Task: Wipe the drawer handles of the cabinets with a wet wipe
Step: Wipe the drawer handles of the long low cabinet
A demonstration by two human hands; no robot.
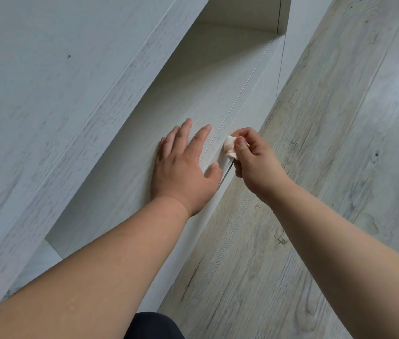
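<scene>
Head view: wiping the drawer's top edge, mid-step

Right hand (254,157) is pinched shut on a crumpled wipe (229,148), thumb on top, pressing it against the front top edge of the drawer (247,99), where the handle lip seems to run. Left hand (186,167) lies flat, fingers spread, on the cabinet shelf (144,133) just behind that edge; it holds nothing and looks like a brace. Thumb tip sits at the edge, near the wipe but not touching it. Floor (316,192) is below, to the right.

Step, as I judge it: wiping this handle, stroke under way. Most of the edge runs on toward the far corner, so the next move likely calls for sliding the wipe along it with steady pressure, keeping the drawer from shifting. Other handles aren't visible.
</scene>
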